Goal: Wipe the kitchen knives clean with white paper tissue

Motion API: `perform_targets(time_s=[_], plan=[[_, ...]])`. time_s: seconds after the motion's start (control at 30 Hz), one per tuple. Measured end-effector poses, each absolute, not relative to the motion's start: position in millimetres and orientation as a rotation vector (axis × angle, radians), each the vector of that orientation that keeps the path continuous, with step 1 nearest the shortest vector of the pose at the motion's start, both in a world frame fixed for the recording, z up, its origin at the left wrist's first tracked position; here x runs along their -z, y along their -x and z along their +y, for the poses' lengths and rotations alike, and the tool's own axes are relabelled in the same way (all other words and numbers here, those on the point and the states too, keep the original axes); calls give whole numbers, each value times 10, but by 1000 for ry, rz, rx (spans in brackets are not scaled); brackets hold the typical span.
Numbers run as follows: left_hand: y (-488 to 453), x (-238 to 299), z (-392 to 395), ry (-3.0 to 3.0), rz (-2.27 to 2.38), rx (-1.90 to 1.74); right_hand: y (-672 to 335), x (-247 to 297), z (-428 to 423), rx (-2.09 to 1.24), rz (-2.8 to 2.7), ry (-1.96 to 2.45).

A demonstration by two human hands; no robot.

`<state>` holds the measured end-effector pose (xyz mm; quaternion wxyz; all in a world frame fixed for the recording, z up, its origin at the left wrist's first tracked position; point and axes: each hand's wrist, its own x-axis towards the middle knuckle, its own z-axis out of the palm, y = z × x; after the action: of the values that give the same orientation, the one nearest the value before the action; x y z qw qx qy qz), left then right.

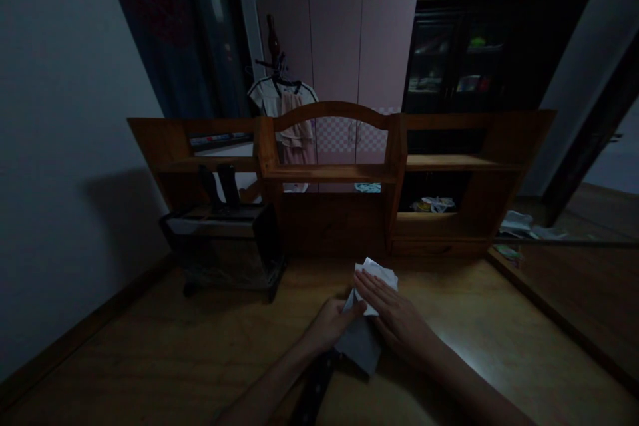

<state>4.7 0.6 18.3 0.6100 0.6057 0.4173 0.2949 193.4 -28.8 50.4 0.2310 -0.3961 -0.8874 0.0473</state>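
Note:
A broad-bladed kitchen knife (360,345) is held low over the wooden tabletop, its black handle (315,389) pointing toward me beneath my left forearm. My left hand (333,321) is closed at the edge of the blade with its thumb on top; its other fingers are hidden behind. White paper tissue (377,271), folded and creased, covers the far part of the blade. Across that tissue lies my right hand (392,309), its fingers together and pressing it against the blade. The right thumb is hidden.
A black knife stand (219,249) with dark handles sticking up is on the left of the tabletop (150,353). Behind it rises a wooden shelf unit (329,173). A white wall (64,146) borders the left side; papers (519,223) lie beyond the right edge.

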Motion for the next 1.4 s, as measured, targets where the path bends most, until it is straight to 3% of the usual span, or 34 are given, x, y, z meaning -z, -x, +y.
perform_targets(time_s=[0.67, 1.4], plan=[[-33, -99, 10, -1441, 894, -644, -2017, -413, -201, 50, -2302, 1256], [-39, -107, -9, -1464, 949, -635, -2034, -388, -182, 30, -2231, 1226]])
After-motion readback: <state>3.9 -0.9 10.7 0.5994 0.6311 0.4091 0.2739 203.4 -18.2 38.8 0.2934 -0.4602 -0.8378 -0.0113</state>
